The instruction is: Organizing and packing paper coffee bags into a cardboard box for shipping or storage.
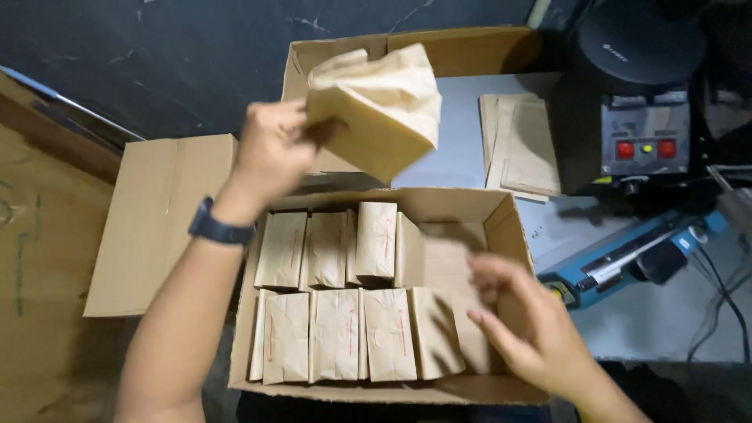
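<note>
A brown paper packet is gripped in the left hand and held up above the far edge of an open cardboard box, while the right hand is spread open and empty over the box's bare right end. The box is set on a pale table near a stack of flat paper bags, a black machine and a blue sealer, with dark floor seen beyond. The packet is plump, creased and blurred; two rows of similar packets are stood inside.

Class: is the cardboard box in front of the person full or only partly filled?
Partly filled: brown packets stand in two rows, but the cardboard box has bare space at its right end.
</note>
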